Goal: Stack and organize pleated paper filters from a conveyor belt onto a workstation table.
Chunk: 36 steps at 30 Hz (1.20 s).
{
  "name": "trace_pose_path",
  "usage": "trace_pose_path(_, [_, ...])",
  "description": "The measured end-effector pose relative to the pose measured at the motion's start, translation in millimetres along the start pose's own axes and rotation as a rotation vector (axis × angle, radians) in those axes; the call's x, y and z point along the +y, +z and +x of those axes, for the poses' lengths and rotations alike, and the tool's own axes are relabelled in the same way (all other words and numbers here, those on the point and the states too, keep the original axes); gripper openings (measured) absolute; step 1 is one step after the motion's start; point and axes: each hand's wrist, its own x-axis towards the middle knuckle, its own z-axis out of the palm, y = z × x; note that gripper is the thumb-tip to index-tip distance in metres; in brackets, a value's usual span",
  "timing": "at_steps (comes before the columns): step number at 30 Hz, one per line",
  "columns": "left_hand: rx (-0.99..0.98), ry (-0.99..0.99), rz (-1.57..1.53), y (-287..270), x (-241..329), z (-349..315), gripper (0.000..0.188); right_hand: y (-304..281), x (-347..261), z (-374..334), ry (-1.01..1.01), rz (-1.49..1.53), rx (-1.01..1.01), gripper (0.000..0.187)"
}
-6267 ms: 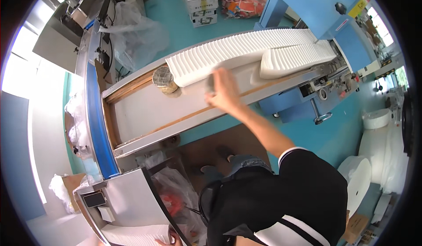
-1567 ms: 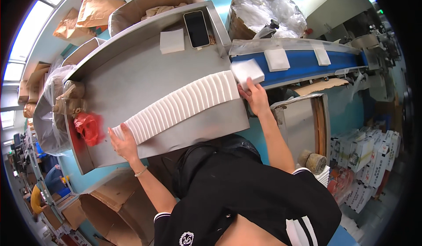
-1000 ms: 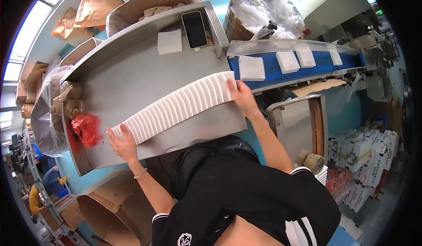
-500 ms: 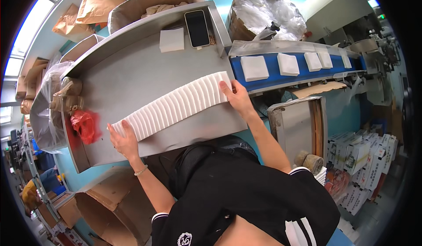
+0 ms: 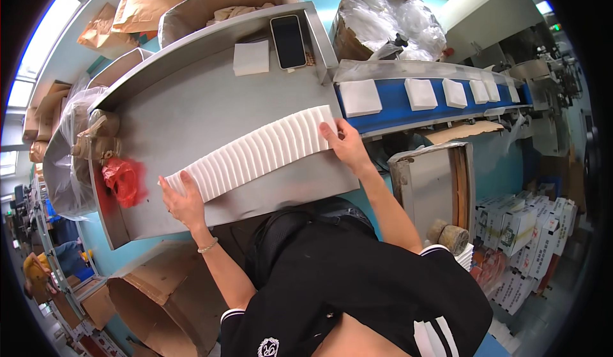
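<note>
A long row of white folded paper napkins, standing on edge in many bundles, lies slantwise across a grey metal worktable. My left hand grips the near-left end, thumb on top and fingers round the outer side. At the far-right end, my right hand clasps the last napkins with its thumb on top and fingers behind. Between them, the row is pressed together and bows slightly. A flat stack of white napkins rests near the table's back edge, beside a phone with a dark screen.
On the right, a blue conveyor belt carries several white napkin stacks up to the table's edge. A red plastic bag and tied brown bundles sit at the left end. Cardboard boxes stand around; one holds clear plastic.
The napkin stacks on the belt have shifted left toward the table, and another shows at its far end. My left hand has moved slightly right with its end of the row.
</note>
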Motion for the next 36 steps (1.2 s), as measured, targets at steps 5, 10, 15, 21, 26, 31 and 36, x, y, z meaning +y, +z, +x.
trace_pose_path(5, [0.002,-0.014,-0.002,-1.6,-0.8,-0.4,0.079,-30.1,23.2,3.7,0.399,0.461,-0.189,0.034])
trace_pose_path(10, [-0.031,0.020,-0.038,1.5,5.8,-2.6,0.080,-29.9,19.5,10.9,0.272,0.609,0.167,0.041])
trace_pose_path(15, [-0.063,-0.016,-0.080,-4.3,12.3,-6.8,0.082,5.2,6.4,3.0,0.092,0.116,-0.047,0.049])
trace_pose_path(21, [-0.051,0.014,-0.065,-0.3,8.1,-8.0,0.082,-29.7,34.0,3.9,0.338,0.610,-0.041,0.039])
trace_pose_path(26, [-0.058,0.034,-0.074,2.9,13.1,-8.7,0.082,-2.3,26.8,13.3,0.061,0.177,0.132,0.040])
trace_pose_path(31, [-0.064,0.009,-0.068,1.1,10.9,-8.6,0.081,4.0,15.3,3.4,0.246,0.289,-0.111,0.040])
trace_pose_path(36, [-0.056,0.088,-0.102,4.2,12.5,-12.8,0.083,-27.3,33.0,8.5,0.306,0.614,0.055,0.037])
